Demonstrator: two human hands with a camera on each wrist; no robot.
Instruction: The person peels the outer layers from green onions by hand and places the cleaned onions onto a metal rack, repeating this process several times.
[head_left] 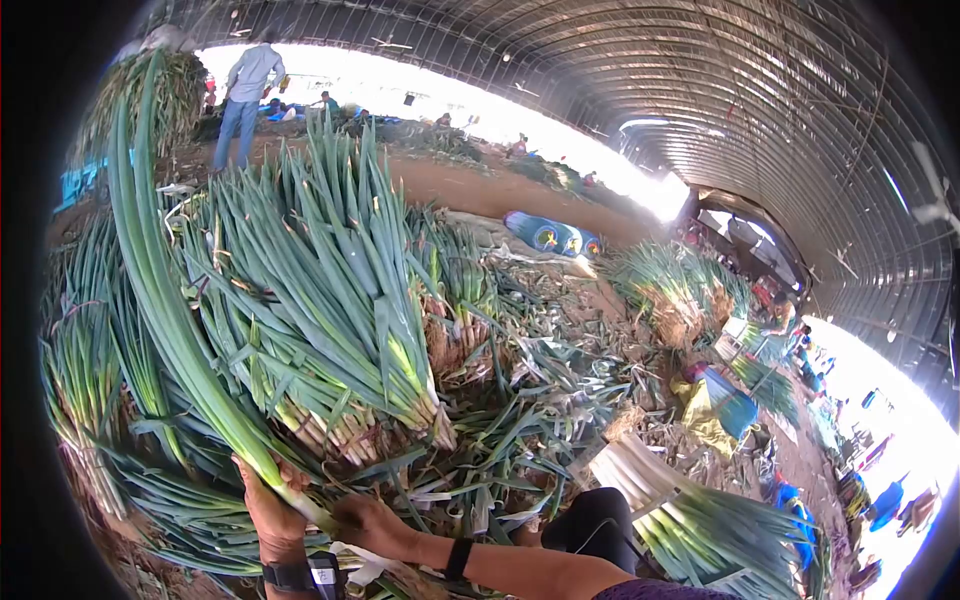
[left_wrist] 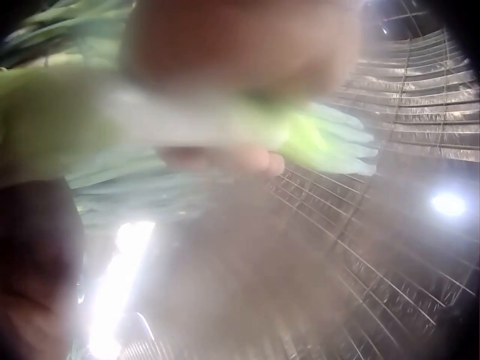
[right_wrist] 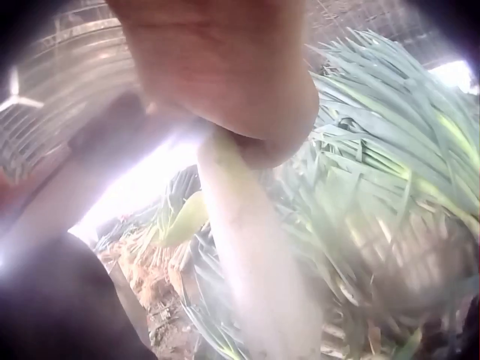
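In the head view a long green onion (head_left: 185, 320) slants from the upper left down to both hands. My left hand (head_left: 270, 510) grips it where the green leaves pass into the white stalk. At the lower white end, my right hand (head_left: 375, 530) pinches the stalk with curled fingers. The right wrist view shows the pale stalk (right_wrist: 255, 262) running out from under that hand. Blurred in the left wrist view, the same stalk (left_wrist: 187, 120) crosses between the fingers. Pale peeled strips (head_left: 365, 568) hang below the right hand.
Tall bunches of green onions (head_left: 320, 270) stand close in front. Loose leaves and peelings (head_left: 570, 390) litter the ground. A white-stemmed pile (head_left: 660, 490) lies at my right, beside a dark-clad knee (head_left: 600, 525). Blue rolls (head_left: 550, 236) lie farther back; a person (head_left: 248, 95) stands beyond.
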